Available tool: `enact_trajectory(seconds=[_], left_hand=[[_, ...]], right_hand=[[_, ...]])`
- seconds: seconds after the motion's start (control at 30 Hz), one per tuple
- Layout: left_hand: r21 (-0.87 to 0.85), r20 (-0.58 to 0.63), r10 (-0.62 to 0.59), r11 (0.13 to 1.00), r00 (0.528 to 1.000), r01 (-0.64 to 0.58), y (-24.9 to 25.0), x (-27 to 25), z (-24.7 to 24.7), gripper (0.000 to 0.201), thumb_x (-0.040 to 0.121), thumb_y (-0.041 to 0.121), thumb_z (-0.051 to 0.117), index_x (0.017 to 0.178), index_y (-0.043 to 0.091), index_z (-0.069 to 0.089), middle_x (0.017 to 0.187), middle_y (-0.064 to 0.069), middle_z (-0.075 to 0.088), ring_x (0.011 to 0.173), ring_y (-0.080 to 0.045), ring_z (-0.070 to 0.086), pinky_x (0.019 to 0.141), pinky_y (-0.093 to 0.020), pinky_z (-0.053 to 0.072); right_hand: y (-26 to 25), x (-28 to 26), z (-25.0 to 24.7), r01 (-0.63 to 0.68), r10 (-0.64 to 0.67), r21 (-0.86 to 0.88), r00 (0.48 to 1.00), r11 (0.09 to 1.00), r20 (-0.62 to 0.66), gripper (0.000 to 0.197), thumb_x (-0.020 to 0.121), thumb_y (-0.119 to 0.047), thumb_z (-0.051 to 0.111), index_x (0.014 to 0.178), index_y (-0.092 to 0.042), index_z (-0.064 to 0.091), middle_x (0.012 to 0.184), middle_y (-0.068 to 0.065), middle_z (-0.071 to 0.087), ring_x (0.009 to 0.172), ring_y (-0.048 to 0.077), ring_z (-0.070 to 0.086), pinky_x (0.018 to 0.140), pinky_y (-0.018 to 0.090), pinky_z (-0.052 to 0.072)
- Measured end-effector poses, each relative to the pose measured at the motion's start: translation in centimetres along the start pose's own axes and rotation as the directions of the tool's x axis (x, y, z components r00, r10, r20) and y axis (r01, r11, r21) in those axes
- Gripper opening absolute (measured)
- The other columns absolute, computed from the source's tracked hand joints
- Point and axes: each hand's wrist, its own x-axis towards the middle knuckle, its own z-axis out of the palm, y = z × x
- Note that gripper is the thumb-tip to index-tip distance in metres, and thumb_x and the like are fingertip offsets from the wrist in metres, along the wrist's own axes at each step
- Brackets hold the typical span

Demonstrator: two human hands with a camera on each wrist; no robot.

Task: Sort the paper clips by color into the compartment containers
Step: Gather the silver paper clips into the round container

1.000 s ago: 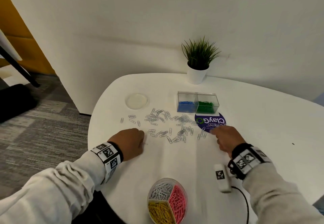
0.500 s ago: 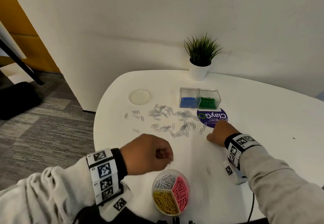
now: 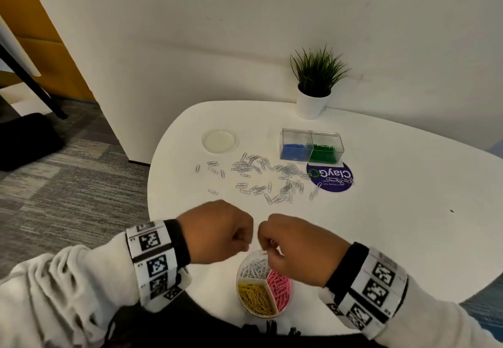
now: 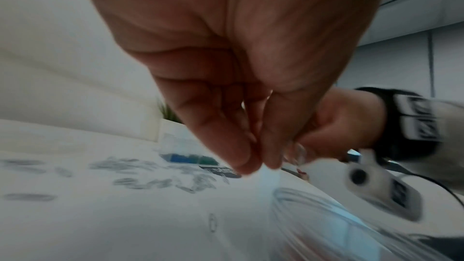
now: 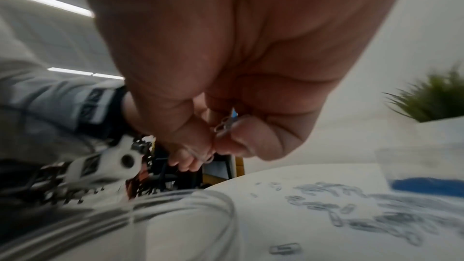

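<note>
Several silver paper clips (image 3: 261,176) lie scattered mid-table. Near the front edge stands a round three-part container (image 3: 291,293) with silver clips (image 3: 254,268), pink clips (image 3: 279,285) and yellow clips (image 3: 255,298). Both hands hover just above its silver section, almost touching. My right hand (image 3: 268,247) pinches silver clips (image 5: 224,124) between thumb and forefinger (image 5: 218,142). My left hand (image 3: 245,245) has its fingertips pressed together (image 4: 256,162) on a small pale clip, blurred in every view.
A clear two-part box (image 3: 311,136) with blue and green clips stands at the back, a round purple sticker (image 3: 329,177) in front of it. A round lid (image 3: 219,140) lies back left. A potted plant (image 3: 315,80) stands by the wall. The table edge curves close on my left.
Both hands left the scattered clips and came back over the round container. The left arrived first; the right followed from the sticker.
</note>
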Motion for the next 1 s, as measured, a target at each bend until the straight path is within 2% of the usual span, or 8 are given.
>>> enact_trajectory(seconds=[0.23, 0.4, 0.5, 0.6, 0.67, 0.77, 0.9, 1.0], left_hand=[[-0.082, 0.239, -0.160, 0.979, 0.958, 0.185, -0.8, -0.1, 0.8, 0.031, 0.083, 0.052, 0.070, 0.106, 0.031, 0.071, 0.081, 0.019, 0.060, 0.074, 0.004, 0.056, 0.068, -0.014, 0.042], [-0.113, 0.315, -0.160, 0.972, 0.936, 0.204, -1.3, 0.0, 1.1, 0.022, 0.089, 0.046, 0.062, 0.101, 0.030, 0.070, 0.076, 0.015, 0.063, 0.070, 0.002, 0.056, 0.070, -0.020, 0.047], [-0.027, 0.183, -0.193, 0.979, 0.964, 0.201, -2.1, 1.3, 1.1, 0.017, 0.094, 0.040, 0.055, 0.099, 0.029, 0.067, 0.083, 0.014, 0.064, 0.078, -0.005, 0.057, 0.073, -0.024, 0.046], [0.191, 0.028, -0.168, 0.969, 0.985, 0.159, -1.6, 3.7, 1.9, 0.027, 0.098, 0.046, 0.048, 0.115, 0.029, 0.062, 0.104, 0.011, 0.060, 0.098, -0.014, 0.057, 0.079, -0.026, 0.039], [0.219, 0.004, -0.162, 0.963, 0.987, 0.157, -1.1, 5.3, 2.7, 0.040, 0.098, 0.054, 0.045, 0.125, 0.027, 0.058, 0.118, 0.006, 0.059, 0.109, -0.018, 0.057, 0.086, -0.029, 0.041], [0.305, 0.045, -0.154, 0.943, 0.987, 0.134, -0.9, 7.0, 4.0, 0.044, 0.099, 0.051, 0.044, 0.130, 0.022, 0.055, 0.124, 0.001, 0.055, 0.114, -0.024, 0.056, 0.091, -0.035, 0.044], [0.411, 0.056, -0.062, 0.911, 0.997, 0.033, -1.7, 7.4, 5.4, 0.025, 0.102, 0.029, 0.040, 0.119, 0.019, 0.055, 0.117, -0.004, 0.053, 0.103, -0.028, 0.057, 0.076, -0.036, 0.041], [0.432, 0.058, -0.041, 0.902, 0.997, 0.012, -2.1, 7.1, 5.3, 0.020, 0.098, 0.019, 0.041, 0.115, 0.018, 0.051, 0.112, -0.003, 0.051, 0.096, -0.027, 0.056, 0.068, -0.034, 0.034]], right_hand=[[-0.7, 0.4, 2.3, 0.087, -0.076, -0.108, 0.992, 0.990, 0.103, 0.034, 0.093, -0.017, 0.046, 0.121, -0.031, 0.059, 0.115, -0.004, 0.060, 0.104, 0.021, 0.058, 0.086, 0.036, 0.048], [0.8, -0.8, 0.4, 0.027, -0.029, -0.040, 0.997, 0.999, -0.070, 0.024, 0.094, -0.025, 0.049, 0.113, -0.032, 0.061, 0.109, -0.010, 0.066, 0.096, 0.011, 0.060, 0.084, 0.030, 0.048], [4.0, -2.0, -1.0, -0.276, 0.270, -0.216, 0.961, 0.937, -0.059, 0.014, 0.095, -0.035, 0.048, 0.101, -0.026, 0.056, 0.103, -0.006, 0.063, 0.093, 0.016, 0.058, 0.077, 0.031, 0.044], [5.9, -3.1, -0.6, -0.476, 0.534, -0.350, 0.841, 0.807, 0.086, 0.033, 0.095, -0.051, 0.046, 0.107, -0.022, 0.056, 0.111, -0.003, 0.061, 0.100, 0.019, 0.058, 0.073, 0.029, 0.037], [6.3, -3.3, 0.6, -0.493, 0.554, -0.333, 0.824, 0.803, 0.115, 0.032, 0.095, -0.050, 0.049, 0.107, -0.021, 0.056, 0.113, -0.002, 0.061, 0.097, 0.018, 0.057, 0.073, 0.028, 0.034], [6.5, -3.1, 2.6, -0.422, 0.473, -0.340, 0.877, 0.840, 0.082, 0.015, 0.096, -0.030, 0.047, 0.101, -0.018, 0.055, 0.107, -0.002, 0.061, 0.091, 0.017, 0.055, 0.067, 0.027, 0.032], [6.1, -2.7, 3.2, -0.377, 0.427, -0.330, 0.900, 0.865, 0.091, 0.014, 0.091, -0.013, 0.043, 0.097, -0.017, 0.055, 0.088, -0.005, 0.047, 0.080, 0.015, 0.043, 0.053, 0.025, 0.026], [7.2, -2.4, 2.4, -0.423, 0.448, -0.216, 0.890, 0.880, 0.087, 0.010, 0.087, -0.018, 0.048, 0.096, -0.021, 0.052, 0.088, -0.007, 0.049, 0.079, 0.015, 0.046, 0.059, 0.027, 0.036]])
